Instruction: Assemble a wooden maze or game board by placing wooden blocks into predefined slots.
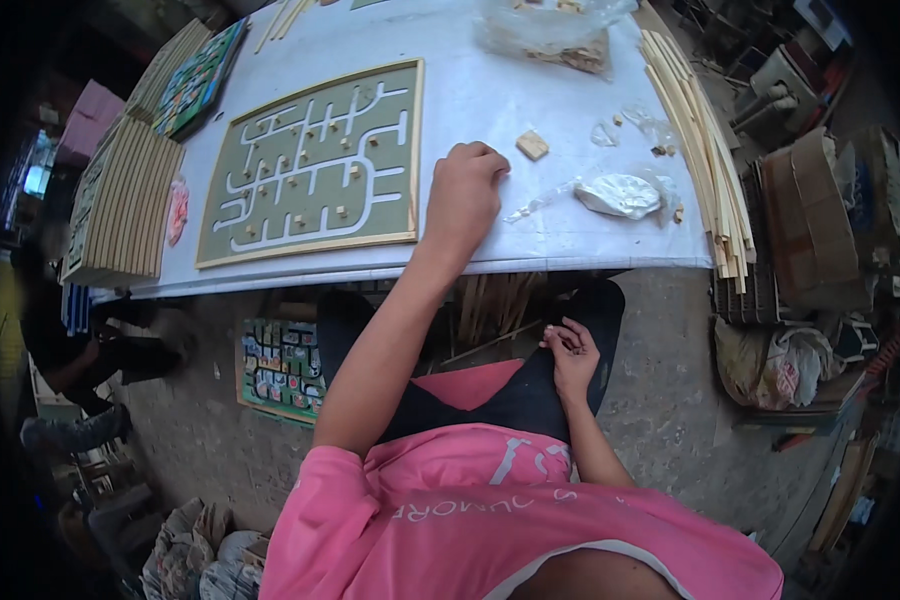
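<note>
Head view: left hand [463, 192] fisted just beside wood block [532, 145]

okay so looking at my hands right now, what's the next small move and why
Probably reach the left hand a little forward to the small wooden block. That hand rests closed on the white table just short of it, beside the green maze board already dotted with similar blocks.

The worktop [490, 90] at the top of the frame was white, and the framed board [315, 165] on it was olive green with a pattern of branching white channels, small tan blocks dotted along them and a pale wooden edge. At the upper right lay a bundle of cream-coloured sticks [705, 150] and a crumpled white bag [620, 193]. At the bottom the shirt [490, 520] was pink with white lettering, and at the lower left a board [280, 368] on the grey floor [670, 360] showed a many-coloured patchwork.
</note>
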Motion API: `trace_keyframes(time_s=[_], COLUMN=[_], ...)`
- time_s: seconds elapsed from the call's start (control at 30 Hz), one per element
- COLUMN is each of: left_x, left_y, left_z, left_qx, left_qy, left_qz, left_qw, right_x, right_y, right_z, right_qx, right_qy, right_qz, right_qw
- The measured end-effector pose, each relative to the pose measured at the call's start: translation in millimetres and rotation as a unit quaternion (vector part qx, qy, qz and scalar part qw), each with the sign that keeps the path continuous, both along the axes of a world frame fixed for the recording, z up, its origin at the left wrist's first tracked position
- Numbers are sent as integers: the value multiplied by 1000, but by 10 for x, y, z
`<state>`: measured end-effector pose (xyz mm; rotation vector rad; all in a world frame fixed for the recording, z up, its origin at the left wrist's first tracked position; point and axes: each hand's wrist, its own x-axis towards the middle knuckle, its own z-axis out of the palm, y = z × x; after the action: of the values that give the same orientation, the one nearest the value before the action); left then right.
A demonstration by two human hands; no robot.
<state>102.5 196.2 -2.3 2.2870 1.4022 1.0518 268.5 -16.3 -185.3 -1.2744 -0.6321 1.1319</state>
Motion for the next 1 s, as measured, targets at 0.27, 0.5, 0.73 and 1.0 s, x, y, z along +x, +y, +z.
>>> trace_keyframes(time_s=[0.27,0.5,0.73,1.0], left_x=[104,56,-36,-252], left_y=[-2,32,-175,-144], left_z=[69,119,5,46], left_qx=[60,71,123,107], left_qy=[104,60,8,22], left_qz=[124,116,121,102], left_qw=[985,989,985,989], right_x=[-13,-47,-32,-117], right_y=[2,47,30,19], right_z=[7,32,30,17], right_qx=[-16,-14,-16,2], right_qy=[-7,-27,-47,-74], right_qz=[-2,-2,2,2], right_qw=[1000,1000,999,997])
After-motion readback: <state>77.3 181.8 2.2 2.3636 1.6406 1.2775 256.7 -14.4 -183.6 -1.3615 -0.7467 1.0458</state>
